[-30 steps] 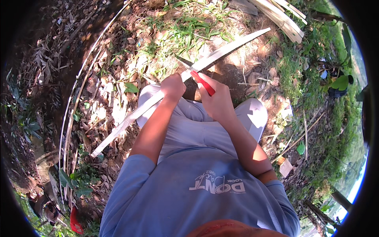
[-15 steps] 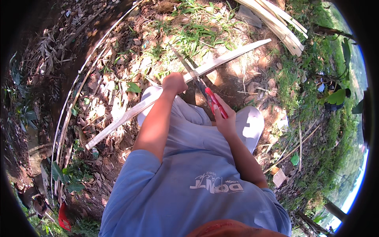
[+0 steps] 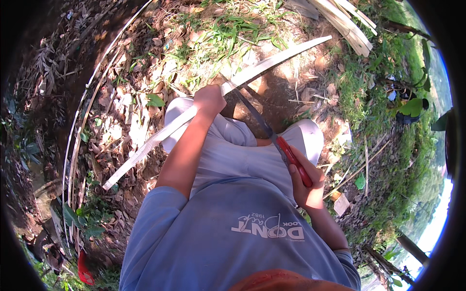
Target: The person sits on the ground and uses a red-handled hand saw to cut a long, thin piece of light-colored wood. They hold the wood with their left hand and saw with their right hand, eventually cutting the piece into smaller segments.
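Note:
A long, pale strip of wood (image 3: pixel 276 61) slants across my lap, its far end up to the right and its near end down to the left. My left hand (image 3: pixel 209 103) is wrapped around it near the middle. In my right hand (image 3: pixel 308 183), low beside my right knee, is the red handle of a hand saw (image 3: pixel 256 114). The saw's narrow dark blade points up and to the left. Near its tip the blade meets the strip just right of my left fist. My fingers hide part of the handle.
Several pale wooden strips (image 3: pixel 347 29) lie bundled at the far right. Long thin strips (image 3: pixel 77 131) curve along the left. Dry leaves and grass (image 3: pixel 218 29) cover the ground. A red object (image 3: pixel 85 269) lies at the lower left, and thin sticks (image 3: pixel 361 172) lie at right.
My right hand has drawn the saw back toward me and to the right, so the crossing point is now near the blade's tip. My left hand still grips the strip.

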